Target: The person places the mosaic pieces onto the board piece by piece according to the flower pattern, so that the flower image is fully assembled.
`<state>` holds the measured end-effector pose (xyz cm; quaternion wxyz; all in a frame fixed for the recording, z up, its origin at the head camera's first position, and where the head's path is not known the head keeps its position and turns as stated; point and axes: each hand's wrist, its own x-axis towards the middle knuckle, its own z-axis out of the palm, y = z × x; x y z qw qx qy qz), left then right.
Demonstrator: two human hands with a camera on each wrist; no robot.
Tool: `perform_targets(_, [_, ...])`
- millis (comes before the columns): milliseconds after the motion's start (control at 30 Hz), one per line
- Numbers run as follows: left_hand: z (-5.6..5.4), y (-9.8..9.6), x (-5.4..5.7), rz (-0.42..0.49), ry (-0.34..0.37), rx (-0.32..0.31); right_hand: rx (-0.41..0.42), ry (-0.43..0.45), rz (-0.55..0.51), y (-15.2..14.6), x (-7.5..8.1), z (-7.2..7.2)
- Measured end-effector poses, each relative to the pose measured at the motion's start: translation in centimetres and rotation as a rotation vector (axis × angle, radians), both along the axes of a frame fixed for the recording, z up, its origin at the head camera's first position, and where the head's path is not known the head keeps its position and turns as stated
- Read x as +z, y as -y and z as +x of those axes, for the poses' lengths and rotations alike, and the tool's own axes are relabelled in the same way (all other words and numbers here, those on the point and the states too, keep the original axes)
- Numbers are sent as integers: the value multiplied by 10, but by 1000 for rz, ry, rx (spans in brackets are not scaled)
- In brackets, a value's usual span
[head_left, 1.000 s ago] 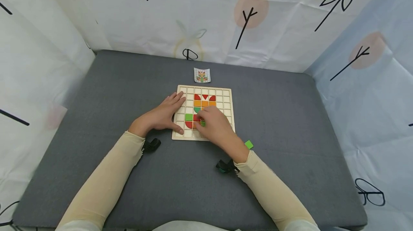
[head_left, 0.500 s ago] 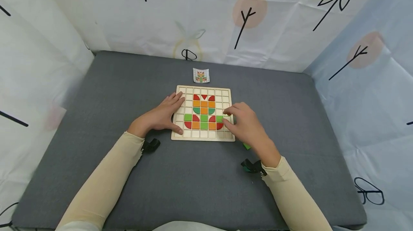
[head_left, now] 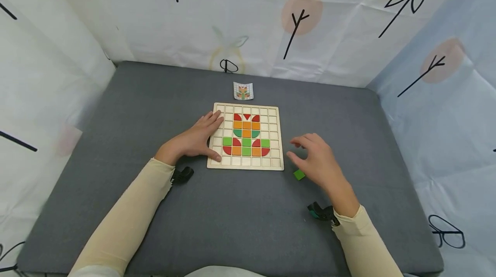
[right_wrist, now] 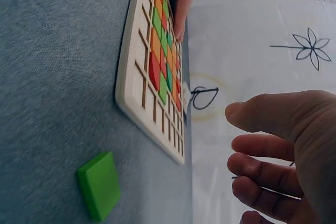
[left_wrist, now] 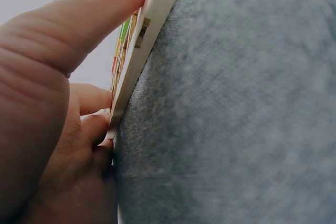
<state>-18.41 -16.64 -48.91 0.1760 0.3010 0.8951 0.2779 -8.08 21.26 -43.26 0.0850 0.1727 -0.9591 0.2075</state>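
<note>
A wooden grid board [head_left: 274, 139] lies on the table, with red, orange and green tiles forming a flower-like pattern in its squares. My left hand [head_left: 193, 139] rests on the board's left edge, its thumb and fingers spread; the thumb [left_wrist: 100, 14] lies over the rim in the left wrist view. To the right of the board hovers my right hand [head_left: 317, 161], its fingers loosely bent and nothing between them. Below its fingertips a loose green square tile [head_left: 299, 175] lies on the table, also visible in the right wrist view as a thick green tile [right_wrist: 100, 186].
A small card [head_left: 243, 91] printed with a coloured flower pattern on a grid lies behind the board. The grey table [head_left: 348, 122] meets white patterned curtains [head_left: 263, 19] at the back and sides.
My right hand has left the board and moved right, uncovering the tile pattern, and is now over the table by the loose green tile. My left hand has stayed in place.
</note>
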Motion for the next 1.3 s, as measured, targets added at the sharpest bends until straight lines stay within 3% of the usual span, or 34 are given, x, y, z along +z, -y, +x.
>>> perform_targets(400, [-1, -1, -1, -10, 5, 8, -137, 69, 10, -18, -23, 29])
perform_targets(733, [-3, 0, -5, -21, 3, 6, -197, 114, 11, -23, -43, 42])
perform_targets(1300, [-2, -1, -1, -23, 12, 9, -208, 94, 25, -22, -48, 50])
